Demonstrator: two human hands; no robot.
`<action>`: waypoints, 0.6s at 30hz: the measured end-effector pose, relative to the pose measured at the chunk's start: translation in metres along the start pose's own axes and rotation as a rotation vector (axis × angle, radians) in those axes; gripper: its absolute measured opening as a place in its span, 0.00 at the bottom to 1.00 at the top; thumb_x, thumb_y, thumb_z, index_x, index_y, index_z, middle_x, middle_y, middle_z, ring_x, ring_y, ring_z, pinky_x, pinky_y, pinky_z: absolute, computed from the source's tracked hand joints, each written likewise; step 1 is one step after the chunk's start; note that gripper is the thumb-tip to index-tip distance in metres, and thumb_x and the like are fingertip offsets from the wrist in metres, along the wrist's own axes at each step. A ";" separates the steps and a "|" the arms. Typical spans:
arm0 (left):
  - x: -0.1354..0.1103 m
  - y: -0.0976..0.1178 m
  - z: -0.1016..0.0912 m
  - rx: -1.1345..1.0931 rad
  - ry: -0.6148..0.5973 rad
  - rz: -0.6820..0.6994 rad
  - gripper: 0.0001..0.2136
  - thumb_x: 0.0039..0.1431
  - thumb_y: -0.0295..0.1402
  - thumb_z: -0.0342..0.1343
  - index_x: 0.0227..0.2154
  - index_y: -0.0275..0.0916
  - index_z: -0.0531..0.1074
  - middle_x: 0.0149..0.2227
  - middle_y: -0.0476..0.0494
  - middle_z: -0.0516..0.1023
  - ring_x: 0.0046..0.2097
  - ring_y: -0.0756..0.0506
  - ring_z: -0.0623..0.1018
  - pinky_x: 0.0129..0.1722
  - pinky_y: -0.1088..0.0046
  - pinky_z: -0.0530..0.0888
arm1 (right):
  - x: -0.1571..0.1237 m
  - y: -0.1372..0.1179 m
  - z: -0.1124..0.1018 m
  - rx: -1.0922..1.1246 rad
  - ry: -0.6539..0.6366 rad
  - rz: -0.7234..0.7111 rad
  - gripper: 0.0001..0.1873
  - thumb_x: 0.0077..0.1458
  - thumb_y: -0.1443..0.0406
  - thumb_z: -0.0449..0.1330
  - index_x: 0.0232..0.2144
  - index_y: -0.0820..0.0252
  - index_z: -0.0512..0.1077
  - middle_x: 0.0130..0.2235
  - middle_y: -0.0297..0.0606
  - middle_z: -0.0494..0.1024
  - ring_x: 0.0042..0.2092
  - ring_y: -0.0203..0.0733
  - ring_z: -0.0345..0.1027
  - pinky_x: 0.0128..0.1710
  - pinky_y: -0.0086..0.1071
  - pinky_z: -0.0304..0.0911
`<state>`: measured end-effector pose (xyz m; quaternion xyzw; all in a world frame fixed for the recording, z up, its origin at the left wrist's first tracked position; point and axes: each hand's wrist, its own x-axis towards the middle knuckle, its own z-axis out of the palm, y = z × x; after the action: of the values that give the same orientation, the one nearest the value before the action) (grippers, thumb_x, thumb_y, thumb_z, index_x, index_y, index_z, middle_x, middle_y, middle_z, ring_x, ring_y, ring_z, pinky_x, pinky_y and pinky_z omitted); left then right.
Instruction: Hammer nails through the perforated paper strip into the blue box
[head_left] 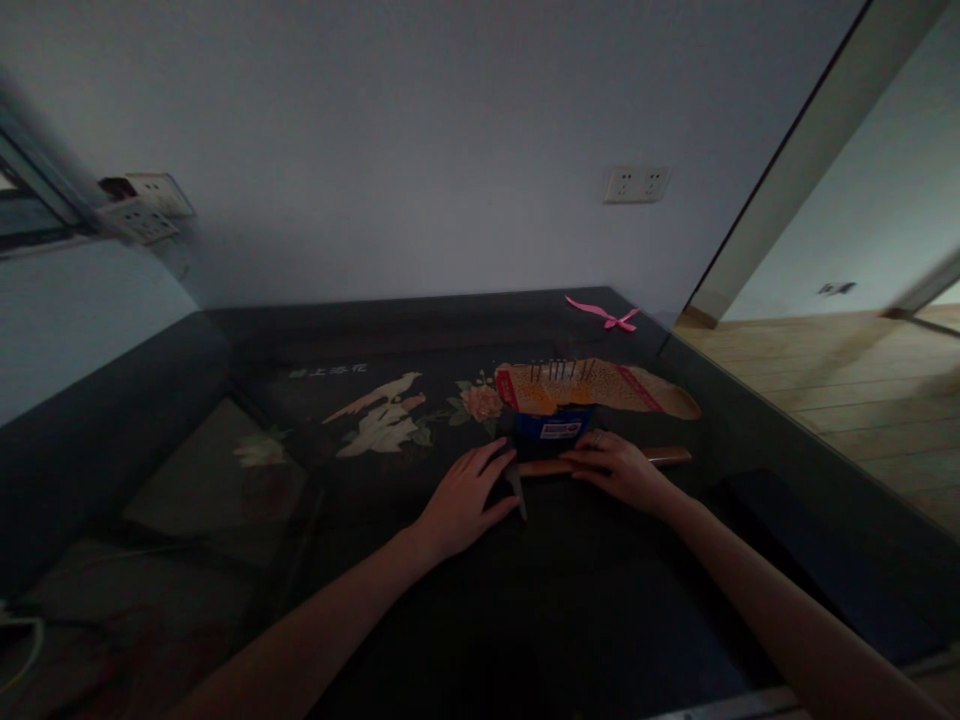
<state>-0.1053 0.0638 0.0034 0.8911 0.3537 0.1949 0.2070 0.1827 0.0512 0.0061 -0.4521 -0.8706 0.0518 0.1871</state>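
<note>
A hammer (pixel 544 467) lies across the dark table, its metal head to the left and its wooden handle to the right. My left hand (pixel 465 500) has thumb and fingers on either side of the hammer head. My right hand (pixel 619 468) rests over the handle with its fingers on it; a ring shows on one finger. Just beyond the hammer sits a small blue box (pixel 555 424) with a white label and orange upper edges. Behind it is a tan, insole-shaped piece (pixel 630 388) with red bands. Several nails (pixel 559 370) stand upright in a row there.
A pink ribbon (pixel 611 318) lies near the table's back right corner. A dark flat object (pixel 817 550) is at the right side. The table (pixel 420 620) bears a bird and flower picture and meets a wall with sockets (pixel 637 185). Wooden floor shows at right.
</note>
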 end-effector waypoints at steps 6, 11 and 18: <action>0.000 0.000 0.000 0.014 -0.003 0.005 0.27 0.60 0.44 0.50 0.61 0.45 0.56 0.64 0.42 0.55 0.61 0.39 0.60 0.59 0.57 0.61 | 0.002 0.003 -0.003 0.017 -0.028 -0.036 0.14 0.58 0.64 0.57 0.47 0.56 0.75 0.42 0.41 0.75 0.45 0.45 0.67 0.46 0.40 0.64; 0.000 0.000 0.000 0.047 -0.010 0.006 0.27 0.60 0.43 0.51 0.60 0.44 0.55 0.64 0.42 0.55 0.61 0.40 0.61 0.59 0.57 0.61 | 0.002 0.009 0.000 0.032 -0.026 -0.057 0.15 0.58 0.63 0.57 0.47 0.55 0.74 0.41 0.40 0.75 0.44 0.44 0.68 0.45 0.40 0.64; -0.001 0.001 -0.001 0.057 -0.014 0.016 0.26 0.60 0.43 0.51 0.60 0.43 0.56 0.63 0.41 0.55 0.61 0.40 0.60 0.59 0.58 0.61 | 0.000 0.015 0.002 0.039 -0.015 -0.065 0.16 0.58 0.62 0.58 0.48 0.52 0.74 0.41 0.40 0.75 0.44 0.43 0.68 0.44 0.38 0.65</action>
<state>-0.1056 0.0626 0.0047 0.9007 0.3508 0.1803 0.1823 0.1931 0.0604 0.0005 -0.4194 -0.8851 0.0660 0.1907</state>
